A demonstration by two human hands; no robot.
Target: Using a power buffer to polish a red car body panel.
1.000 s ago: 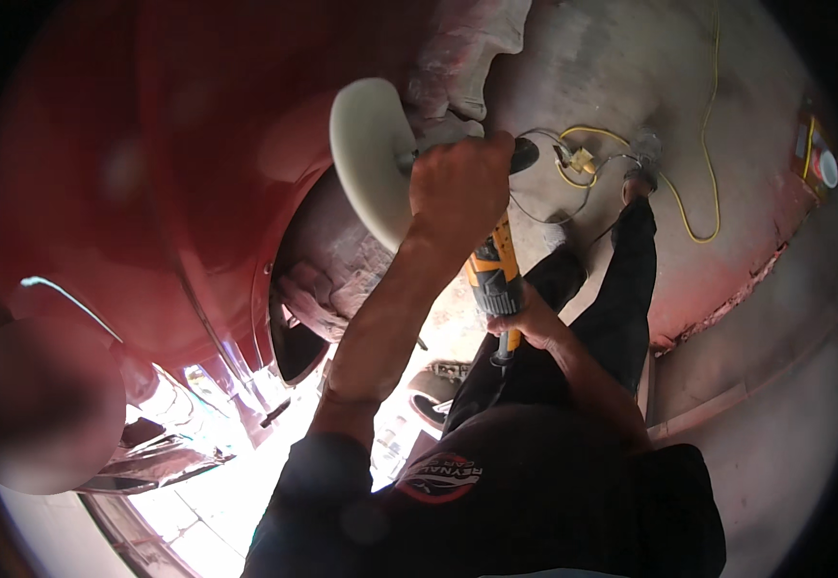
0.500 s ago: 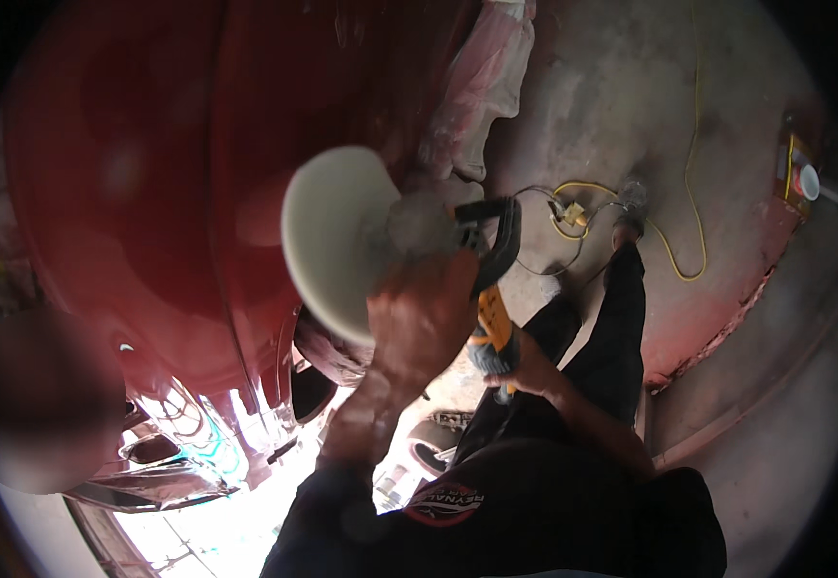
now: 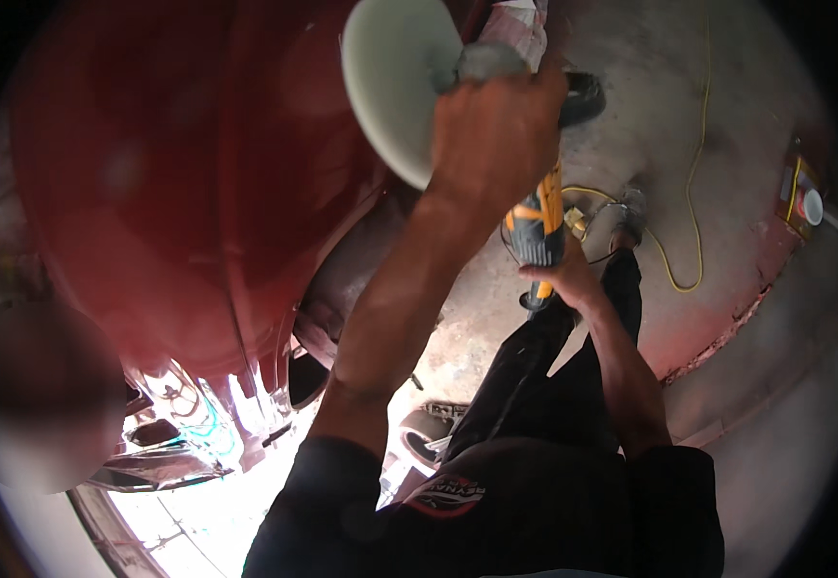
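Both my hands hold a yellow and black power polisher (image 3: 537, 231) with a wide, pale round pad (image 3: 390, 87). My left hand (image 3: 501, 130) is closed round its front end, close behind the pad. Lower down, my right hand (image 3: 573, 275) grips the rear handle near the cord end. The pad stands on edge by the side of a glossy red car body (image 3: 140, 193). Whether it touches the paint I cannot tell. The polisher's head is partly hidden by my left hand.
A yellow cord (image 3: 700, 202) snakes over the concrete floor to a plug connection (image 3: 576, 222) near my feet. At the right lie a box (image 3: 793, 197) and a white cup (image 3: 810, 206). A tire (image 3: 424, 433) lies below the car's wheel opening; pale sheeting (image 3: 525, 34) hangs at the far side.
Both hands have carried the polisher away from me and to the right along the red body. My left arm is stretched out further. The grip of both hands stays the same.
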